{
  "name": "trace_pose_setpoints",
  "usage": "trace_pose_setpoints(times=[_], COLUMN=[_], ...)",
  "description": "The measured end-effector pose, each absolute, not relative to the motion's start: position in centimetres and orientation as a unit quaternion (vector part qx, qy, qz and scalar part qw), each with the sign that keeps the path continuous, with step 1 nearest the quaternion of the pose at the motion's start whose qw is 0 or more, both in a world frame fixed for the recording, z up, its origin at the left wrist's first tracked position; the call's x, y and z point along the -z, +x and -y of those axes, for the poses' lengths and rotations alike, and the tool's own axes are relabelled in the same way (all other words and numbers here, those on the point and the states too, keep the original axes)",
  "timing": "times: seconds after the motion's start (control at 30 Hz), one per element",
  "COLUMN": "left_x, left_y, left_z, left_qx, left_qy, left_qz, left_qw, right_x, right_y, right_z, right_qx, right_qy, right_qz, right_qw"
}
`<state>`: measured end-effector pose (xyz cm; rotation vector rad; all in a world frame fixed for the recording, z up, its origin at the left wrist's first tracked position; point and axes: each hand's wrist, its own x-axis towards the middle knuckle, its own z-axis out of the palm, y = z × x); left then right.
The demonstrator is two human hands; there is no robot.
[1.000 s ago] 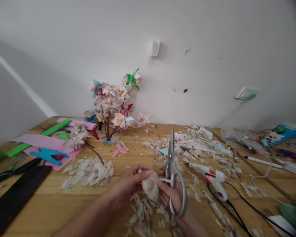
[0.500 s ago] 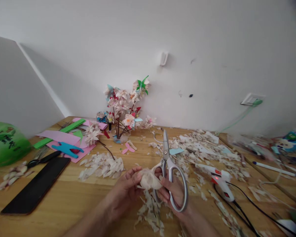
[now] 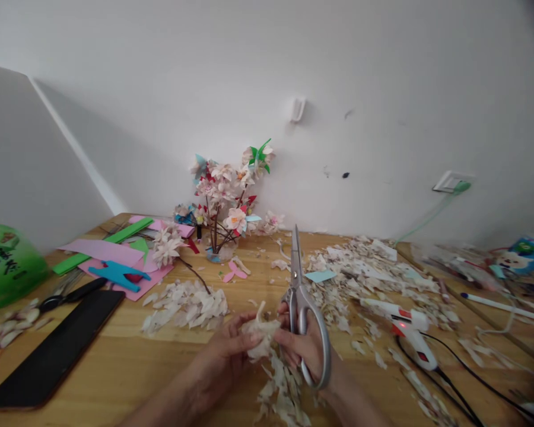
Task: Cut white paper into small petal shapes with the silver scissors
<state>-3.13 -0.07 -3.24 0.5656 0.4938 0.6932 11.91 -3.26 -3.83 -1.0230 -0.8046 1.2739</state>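
My left hand (image 3: 229, 350) is closed on a pale garlic husk (image 3: 262, 339), its thin stem end pointing up. Silver scissors (image 3: 302, 296) hang over my right hand (image 3: 305, 344), blades together and pointing away toward the wall. The same hand's thumb and fingers also pinch the right side of the husk. Below both hands, a loose heap of papery garlic skins (image 3: 282, 391) lies on the wooden table (image 3: 155, 367). Left of the husk is a pile of whitish petal-like skins (image 3: 184, 305).
Handmade flowers (image 3: 225, 190) stand in a small clear holder near the wall. A lit glue gun (image 3: 409, 329) with black cord lies right, beside scattered skins (image 3: 374, 267). Leftward are a black phone-like slab (image 3: 53, 350), garlic cloves (image 3: 13, 326), coloured paper (image 3: 111, 255) and a green bag (image 3: 9, 264).
The husk has been turned in my fingers, so its stem now points up and its hollow side no longer faces me. The scissors have swung slightly and sit a little lower.
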Motion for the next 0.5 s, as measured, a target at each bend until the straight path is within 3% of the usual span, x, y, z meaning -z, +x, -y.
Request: trace_pose_setpoints(times=[0.5], left_x=[3.12], left_y=[-3.51], left_z=[0.39], left_qx=[-0.261], left_qy=[0.289], left_qz=[-0.184], left_qw=[0.902], right_x=[3.61], right_y=[11.75], right_z=[4.31], right_qx=[-0.657], right_qy=[-0.329], right_qz=[0.351], right_qw=[0.58])
